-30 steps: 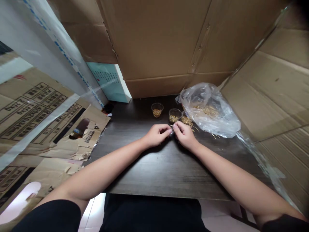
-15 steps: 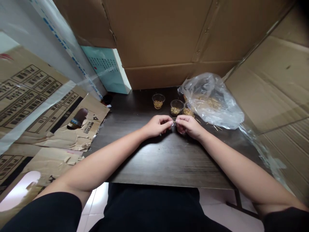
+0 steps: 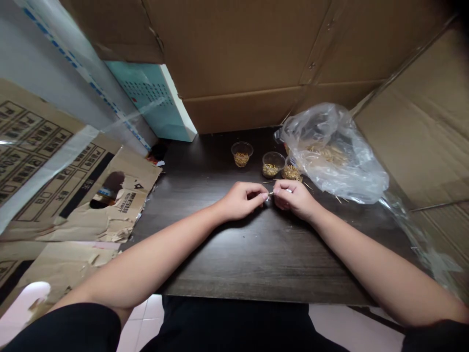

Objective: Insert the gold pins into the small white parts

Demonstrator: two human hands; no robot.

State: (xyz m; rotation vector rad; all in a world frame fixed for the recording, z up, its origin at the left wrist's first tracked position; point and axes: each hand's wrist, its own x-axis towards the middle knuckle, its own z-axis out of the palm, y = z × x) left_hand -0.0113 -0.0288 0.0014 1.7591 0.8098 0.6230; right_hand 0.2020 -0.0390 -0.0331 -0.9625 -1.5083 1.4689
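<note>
Above the dark table, my left hand (image 3: 245, 199) and my right hand (image 3: 295, 198) meet fingertip to fingertip. Both are closed in a pinch on a thin gold-coloured metal pin (image 3: 270, 194), whose middle shows between them; its ends are hidden by the fingers. Just beyond the hands stand a clear plastic cup (image 3: 273, 160) with small gold pieces, and a second cup heaped with gold pieces (image 3: 292, 171). A third clear cup (image 3: 242, 153), also holding gold pieces, stands farther left. Loose gold pins (image 3: 339, 199) lie to the right of my right hand.
A clear plastic bag (image 3: 340, 161) with many gold pins rests at the back right of the table (image 3: 234, 264). Cardboard walls stand behind (image 3: 234, 49) and to the right (image 3: 421, 122). Printed, torn cardboard (image 3: 80, 190) borders the left, near a light-blue box (image 3: 150, 100).
The view has shifted slightly, so the whole scene sits a little differently. My hands stay together on the pin, with the fingers slightly readjusted.
</note>
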